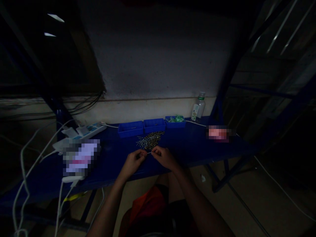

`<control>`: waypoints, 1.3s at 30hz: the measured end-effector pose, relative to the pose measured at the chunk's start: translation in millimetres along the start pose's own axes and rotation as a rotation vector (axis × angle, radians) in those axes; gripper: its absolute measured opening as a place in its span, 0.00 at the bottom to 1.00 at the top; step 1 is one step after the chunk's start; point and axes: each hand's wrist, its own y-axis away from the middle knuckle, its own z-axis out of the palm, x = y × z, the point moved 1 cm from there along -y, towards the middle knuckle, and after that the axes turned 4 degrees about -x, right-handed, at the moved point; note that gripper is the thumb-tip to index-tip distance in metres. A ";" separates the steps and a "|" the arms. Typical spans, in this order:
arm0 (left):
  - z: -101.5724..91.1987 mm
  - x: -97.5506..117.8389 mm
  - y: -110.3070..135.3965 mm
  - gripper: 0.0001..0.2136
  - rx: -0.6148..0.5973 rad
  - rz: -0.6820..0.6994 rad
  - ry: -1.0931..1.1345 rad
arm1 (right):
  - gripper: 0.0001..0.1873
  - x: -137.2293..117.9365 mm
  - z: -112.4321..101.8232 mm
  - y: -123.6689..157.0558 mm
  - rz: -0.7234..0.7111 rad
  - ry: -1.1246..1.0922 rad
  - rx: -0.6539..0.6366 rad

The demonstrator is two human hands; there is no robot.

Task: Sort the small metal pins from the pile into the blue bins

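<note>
My left hand (134,161) and my right hand (163,157) meet over the front of a dark blue table (187,144). Both are closed in a pinch on a thin pale wire or pin (149,152) that spans the gap between them. Just beyond my fingers lies a heap of several small metal pins (149,139). Behind the heap stand three blue trays (142,127) in a row. The scene is very dim, so the small part is hard to make out.
A white power strip (85,130) with white cables lies at the back left. A blurred object (80,156) sits left of my hands. A small bottle (198,108) stands at the back right by the wall. Blue shelf frames flank the table.
</note>
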 end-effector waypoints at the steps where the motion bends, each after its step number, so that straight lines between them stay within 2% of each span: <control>1: -1.1 0.4 0.4 0.13 0.022 -0.003 0.014 | 0.08 -0.1 0.5 0.0 0.002 0.011 -0.011; 4: -3.0 1.4 1.0 0.14 0.045 -0.001 0.057 | 0.07 -1.0 2.0 0.3 -0.014 0.050 -0.057; 9: 0.0 2.7 0.1 0.13 -0.037 0.016 0.059 | 0.06 -4.9 1.3 1.4 -0.057 0.085 -0.101; 14: 1.1 3.6 -0.1 0.10 -0.048 0.049 0.035 | 0.07 -4.6 1.4 1.5 -0.060 0.066 -0.104; 19: -0.5 3.2 0.9 0.07 0.042 0.020 0.108 | 0.09 -2.8 1.8 0.8 -0.019 0.016 -0.070; 23: 1.0 2.9 1.0 0.09 -0.005 0.005 0.076 | 0.11 -3.4 -0.5 0.4 -0.026 -0.008 -0.030; 29: 1.3 -1.1 0.5 0.13 -0.025 -0.002 -0.006 | 0.10 -1.8 -0.7 0.4 -0.044 -0.038 -0.036; 35: 1.1 -4.0 0.2 0.16 0.025 -0.047 -0.013 | 0.09 2.7 0.6 0.1 -0.026 -0.052 0.003; 39: -0.5 -1.5 0.9 0.15 0.026 -0.021 -0.010 | 0.09 5.6 1.6 -1.1 -0.017 -0.051 0.009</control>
